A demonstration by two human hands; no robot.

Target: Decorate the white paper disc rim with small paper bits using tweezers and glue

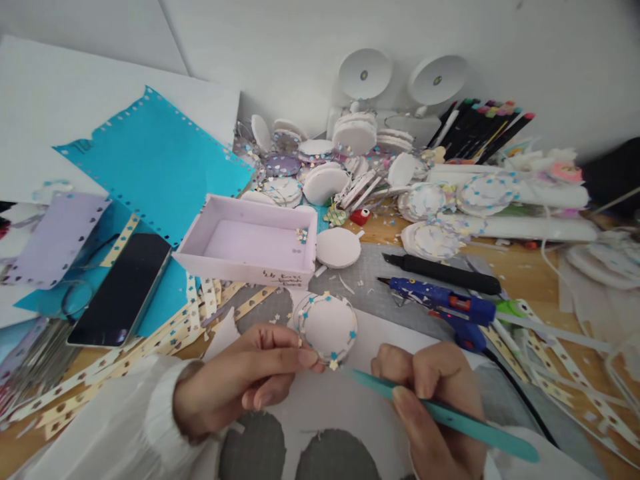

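White sheet with round cut-outs lies below the work, bottom edge out of frame. Lilac box sits just beyond the ring. Right hand has turquoise tweezers pinched thumb-to-fingers; tip near ring, tip gap unreadable. Left hand pinches the ring at lower-left rim, holding it over the sheet. Ring: thin, round, dotted with blue and cream stars. Fingertips hide part of rim; can't tell whether its centre is backed.
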